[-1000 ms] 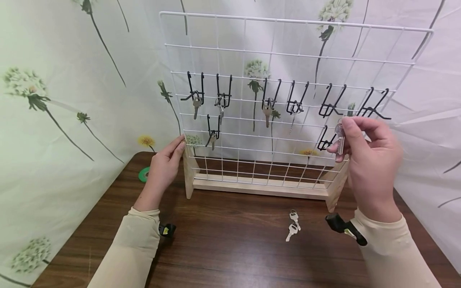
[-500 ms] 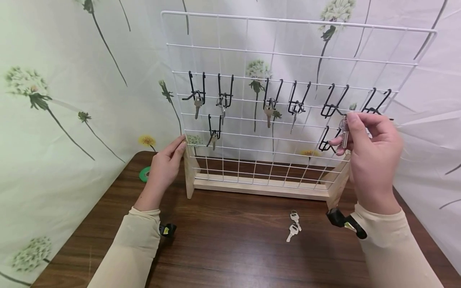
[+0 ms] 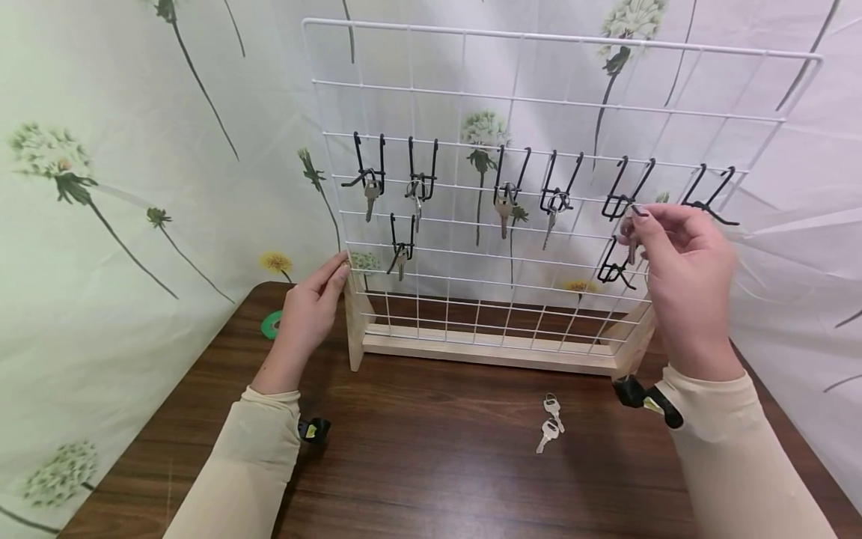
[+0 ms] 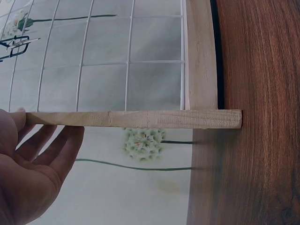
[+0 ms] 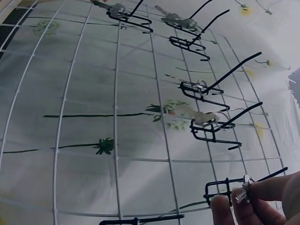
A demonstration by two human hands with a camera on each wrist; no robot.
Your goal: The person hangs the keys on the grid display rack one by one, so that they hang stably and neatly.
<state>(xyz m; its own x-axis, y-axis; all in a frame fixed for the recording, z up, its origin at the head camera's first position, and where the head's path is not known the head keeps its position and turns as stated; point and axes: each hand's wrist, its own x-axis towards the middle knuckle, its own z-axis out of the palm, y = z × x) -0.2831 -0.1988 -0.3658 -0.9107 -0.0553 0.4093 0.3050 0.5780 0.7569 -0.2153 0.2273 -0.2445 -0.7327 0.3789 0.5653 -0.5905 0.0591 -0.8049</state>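
Observation:
My right hand (image 3: 694, 258) pinches a key (image 3: 631, 247) by its ring, at the prong of a black hook (image 3: 616, 206) in the upper row. In the right wrist view that key (image 5: 242, 193) is by the fingertips, against the hook (image 5: 218, 187); whether the ring is round the prong I cannot tell. My left hand (image 3: 311, 303) grips the wooden side post of the white wire grid rack (image 3: 471, 335). The left wrist view has the thumb and fingers on either side of this post (image 4: 140, 119).
Several keys, such as one key (image 3: 372, 198) at the left, hang on other black hooks. A lower right hook (image 3: 614, 269) and the far right hook (image 3: 703, 202) bear none. Two keys (image 3: 549, 430) lie on the brown table (image 3: 431, 464). A green roll (image 3: 271, 325) is behind the left forearm.
My right hand has carried the key slightly up, then left, from beside the hooks to the prong of the upper-row hook. The left hand has stayed on the post.

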